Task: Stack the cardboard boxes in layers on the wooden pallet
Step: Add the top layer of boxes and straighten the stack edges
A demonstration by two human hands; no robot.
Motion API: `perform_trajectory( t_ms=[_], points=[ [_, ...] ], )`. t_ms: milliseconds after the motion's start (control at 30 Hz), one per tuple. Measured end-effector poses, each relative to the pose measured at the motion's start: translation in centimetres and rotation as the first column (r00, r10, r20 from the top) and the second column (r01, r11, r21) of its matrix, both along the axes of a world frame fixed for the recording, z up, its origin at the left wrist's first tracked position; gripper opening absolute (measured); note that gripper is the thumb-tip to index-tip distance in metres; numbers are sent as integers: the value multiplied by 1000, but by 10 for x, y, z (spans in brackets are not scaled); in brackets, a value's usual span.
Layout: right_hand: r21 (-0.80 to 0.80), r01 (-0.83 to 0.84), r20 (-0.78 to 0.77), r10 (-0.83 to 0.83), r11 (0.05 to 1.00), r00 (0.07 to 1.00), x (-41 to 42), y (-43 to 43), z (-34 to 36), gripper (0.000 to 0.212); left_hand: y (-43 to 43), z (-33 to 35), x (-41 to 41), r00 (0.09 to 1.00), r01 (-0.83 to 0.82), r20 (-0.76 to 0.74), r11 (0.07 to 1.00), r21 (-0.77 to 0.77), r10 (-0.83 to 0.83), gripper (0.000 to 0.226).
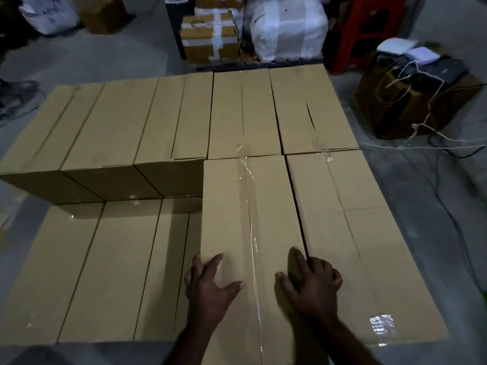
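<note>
A long taped cardboard box (pixel 245 206) lies on the upper layer of the stack, front centre. My left hand (pixel 208 284) rests on its near left edge, thumb on top and fingers over the side. My right hand (pixel 312 280) holds its near right edge, with fingers reaching into the gap beside the neighbouring box (pixel 350 246). Several more upper-layer boxes (pixel 147 119) fill the back row. Lower-layer boxes (pixel 105 272) lie exposed at the front left. The pallet itself is hidden under the boxes.
Grey concrete floor surrounds the stack. Taped parcels (pixel 210 38) and a white wrapped bundle (pixel 287 27) stand behind. A red plastic stool (pixel 361 30) and a dark box with devices and cables (pixel 411 93) sit at the back right. Cords trail across the floor on the right.
</note>
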State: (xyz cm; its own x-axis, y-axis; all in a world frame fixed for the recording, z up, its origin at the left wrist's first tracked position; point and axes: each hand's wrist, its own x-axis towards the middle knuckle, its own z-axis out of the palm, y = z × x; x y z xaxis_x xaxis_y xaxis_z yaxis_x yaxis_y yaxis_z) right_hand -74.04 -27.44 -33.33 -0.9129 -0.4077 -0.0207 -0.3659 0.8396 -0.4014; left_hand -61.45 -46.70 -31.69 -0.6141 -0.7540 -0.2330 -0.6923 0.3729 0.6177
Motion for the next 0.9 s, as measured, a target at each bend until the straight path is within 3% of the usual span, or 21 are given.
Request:
perform_trajectory(
  t_ms=[400,567,767,900],
  points=[
    [-53,-42,56,45,998,997,-15,-5,-28,67,-4,-33,-15,1000,-3,-29,1000,4,3,79],
    [-50,-27,39,29,998,999,-14,-4,-35,65,-1,-42,-21,1000,13,-15,997,-73,-14,81],
    [49,-87,-88,91,995,992,-16,-5,-33,65,0,-37,-27,993,61,105,998,-34,-57,117],
    [110,-122,-124,135,986,983,-18,-1,-34,67,-3,-36,-26,986,67,151,997,42,-73,123]
  ],
)
